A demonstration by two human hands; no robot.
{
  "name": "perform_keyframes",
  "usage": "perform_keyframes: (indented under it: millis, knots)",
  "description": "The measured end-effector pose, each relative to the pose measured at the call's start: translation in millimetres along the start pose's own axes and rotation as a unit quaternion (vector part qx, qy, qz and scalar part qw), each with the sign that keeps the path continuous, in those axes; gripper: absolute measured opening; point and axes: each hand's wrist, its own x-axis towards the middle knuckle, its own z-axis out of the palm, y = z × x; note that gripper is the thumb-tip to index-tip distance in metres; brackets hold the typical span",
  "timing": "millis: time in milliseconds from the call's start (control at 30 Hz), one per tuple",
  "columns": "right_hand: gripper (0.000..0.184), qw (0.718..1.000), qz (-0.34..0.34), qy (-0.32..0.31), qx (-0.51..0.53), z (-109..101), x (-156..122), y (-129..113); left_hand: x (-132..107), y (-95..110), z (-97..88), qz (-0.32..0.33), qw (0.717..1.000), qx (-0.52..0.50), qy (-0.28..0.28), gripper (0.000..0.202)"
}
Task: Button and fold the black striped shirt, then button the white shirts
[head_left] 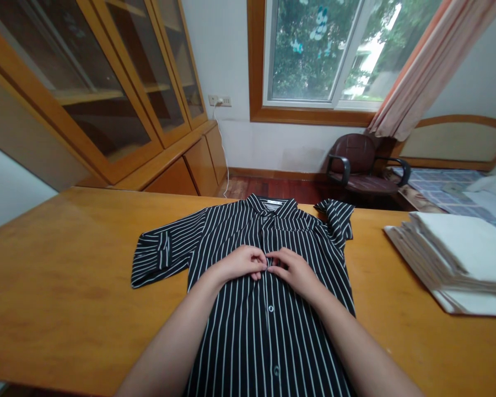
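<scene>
**A:** Two buttons [270, 308] show on the near stretch of the placket. The striped shirt [240, 331] lies front-up on the wooden table [66, 286], and its lower part runs out of view nearest the person.

**B:** And the hands?

**A:** Just beyond those. The left hand [242, 263] and right hand [294, 271] meet at the placket at mid-chest, fingertips pinched together on the cloth. I cannot tell whether a button sits between them.

**B:** What might go wrong?

**A:** I judge that a skewed pinch could pair a button with the wrong hole, or pucker the stripes. If the hidden hem hangs off the table, its weight could drag the shirt nearer.

**B:** Farther out?

**A:** The left sleeve [161, 256] lies flat. The right sleeve [335, 218] is bunched beside the collar [273, 207], so a tug might crease it more. The paper stack [450, 253] at right lies well apart.
</scene>
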Motion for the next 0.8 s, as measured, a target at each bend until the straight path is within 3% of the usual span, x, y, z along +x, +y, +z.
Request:
perform_keyframes:
  millis: [267,800]
  knots:
    - [0.003,1.0,-0.015,0.006,-0.005,1.8,0.3,1.4,0.4,-2.0,-1.2,0.002,1.0,0.012,-0.007,0.028]
    - [0.011,0.999,0.004,0.003,0.043,-10.0,-3.9,0.8,0.0,-5.2,-5.6,0.029,0.999,0.008,-0.013,0.03]
